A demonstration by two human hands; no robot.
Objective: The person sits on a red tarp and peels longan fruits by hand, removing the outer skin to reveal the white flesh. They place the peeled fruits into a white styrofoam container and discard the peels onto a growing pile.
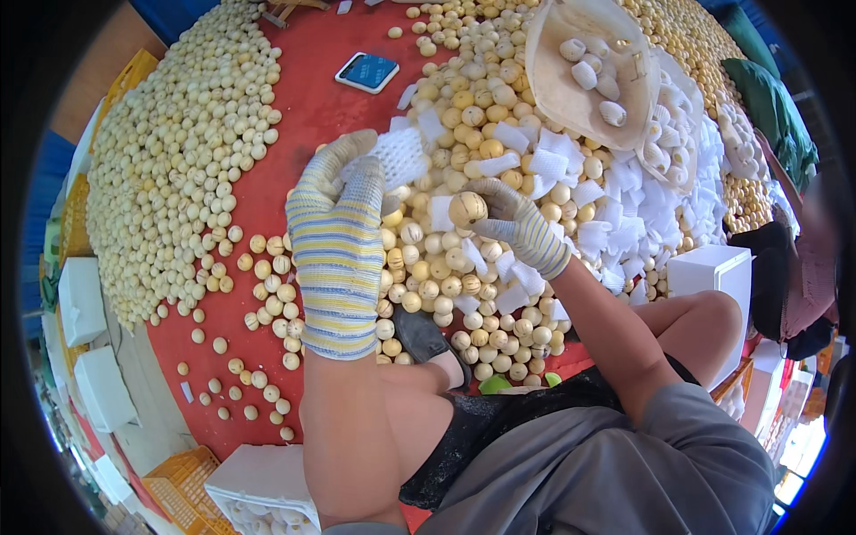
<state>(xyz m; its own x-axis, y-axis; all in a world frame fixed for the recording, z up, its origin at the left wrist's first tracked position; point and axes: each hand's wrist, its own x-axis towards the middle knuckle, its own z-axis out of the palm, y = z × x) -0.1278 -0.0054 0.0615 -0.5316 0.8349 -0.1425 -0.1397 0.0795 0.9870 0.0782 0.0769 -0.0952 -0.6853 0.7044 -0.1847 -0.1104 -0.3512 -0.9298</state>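
My left hand (pixel 341 200), in a striped knit glove, is raised left of centre and grips a white foam net sleeve (pixel 399 158) between thumb and fingers. To its right, my right hand (pixel 515 217), gloved alike, holds a round yellow fruit with dark streaks (pixel 467 210) by its fingertips. Below both hands spreads a heap of similar pale yellow fruits (pixel 418 271). Loose foam net sleeves (pixel 550 160) lie scattered on the heap, with a thicker pile of them (pixel 618 221) to the right.
A sack (pixel 595 80) at the top holds netted fruits. A smartphone (pixel 367 72) lies on the red mat (pixel 314 80). Another fruit heap (pixel 194 134) fills the left. White foam boxes (pixel 709 267) and a yellow plastic crate (pixel 180 485) stand near my legs. Another person (pixel 806 267) is at far right.
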